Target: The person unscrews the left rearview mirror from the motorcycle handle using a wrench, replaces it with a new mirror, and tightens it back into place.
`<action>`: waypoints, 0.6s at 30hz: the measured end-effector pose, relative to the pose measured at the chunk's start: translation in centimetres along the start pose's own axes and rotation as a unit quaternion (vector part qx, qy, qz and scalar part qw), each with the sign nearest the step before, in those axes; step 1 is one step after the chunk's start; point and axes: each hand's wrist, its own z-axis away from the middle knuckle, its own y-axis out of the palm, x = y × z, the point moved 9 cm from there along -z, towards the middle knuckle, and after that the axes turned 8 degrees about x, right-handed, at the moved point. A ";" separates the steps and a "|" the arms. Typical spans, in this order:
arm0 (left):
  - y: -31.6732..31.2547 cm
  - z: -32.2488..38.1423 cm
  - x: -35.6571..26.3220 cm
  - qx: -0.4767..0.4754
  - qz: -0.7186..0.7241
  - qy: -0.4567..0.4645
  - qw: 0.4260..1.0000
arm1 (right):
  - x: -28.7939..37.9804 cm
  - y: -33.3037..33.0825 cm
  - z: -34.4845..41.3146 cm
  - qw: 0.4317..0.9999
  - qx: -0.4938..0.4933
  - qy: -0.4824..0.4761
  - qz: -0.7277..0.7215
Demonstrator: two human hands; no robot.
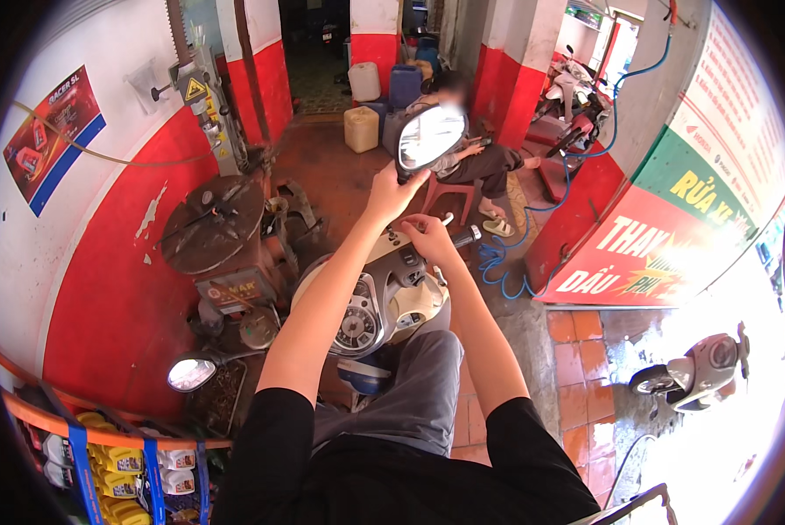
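In front of me stands a cream scooter with a round instrument cluster point(355, 326). My left hand point(396, 190) grips the lower edge of a black-backed rear-view mirror point(432, 136) above the handlebar. Just below it, my right hand point(426, 237) has its fingers curled at the mirror's mounting area on the handlebar cover. Whether those fingers pinch the stem or a nut is hidden. Beyond that hand the right handlebar grip point(466, 237) sticks out. The scooter's other mirror point(191, 375) sits on its stem at the lower left.
A tyre changer point(212, 223) stands at left, above a rack of oil bottles point(120, 482). Ahead, a person point(461, 154) sits on a red plastic stool point(446, 191) near plastic jerrycans point(361, 129). A blue air hose point(497, 259) coils on the floor; another scooter point(701, 374) is outside.
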 end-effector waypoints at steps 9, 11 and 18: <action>3.1 2.0 -0.8 0.077 0.055 0.026 0.995 | -2.0 0.5 -0.3 0.999 0.025 -0.017 -0.038; 2.8 2.3 -0.3 0.079 0.053 0.049 0.994 | -1.9 0.9 -0.6 0.996 0.030 -0.040 -0.072; 3.6 4.8 -3.2 0.135 -0.026 0.182 0.974 | 4.1 0.1 2.7 0.842 -0.040 -0.414 0.343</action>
